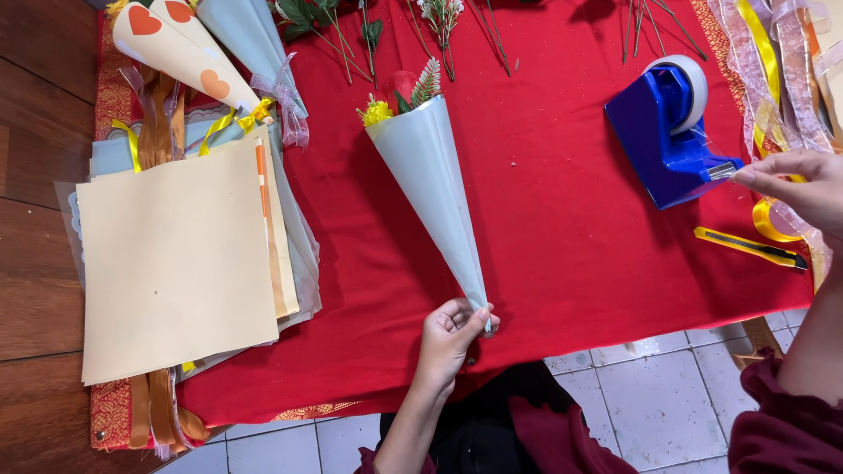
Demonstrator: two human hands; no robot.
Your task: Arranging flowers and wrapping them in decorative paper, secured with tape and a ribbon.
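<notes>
Red cloth over table; stack of cream paper sheets at left, finished cones with ribbon above it; loose flower stems along far edge; yellow utility knife and ribbons at right. Pale blue paper cone holding a small bouquet lies mid-cloth, nothing across it. Left hand closed, pinching the cone's pointed tip. Right hand fingers pinched together on clear tape at the cutter of the blue tape dispenser.
</notes>
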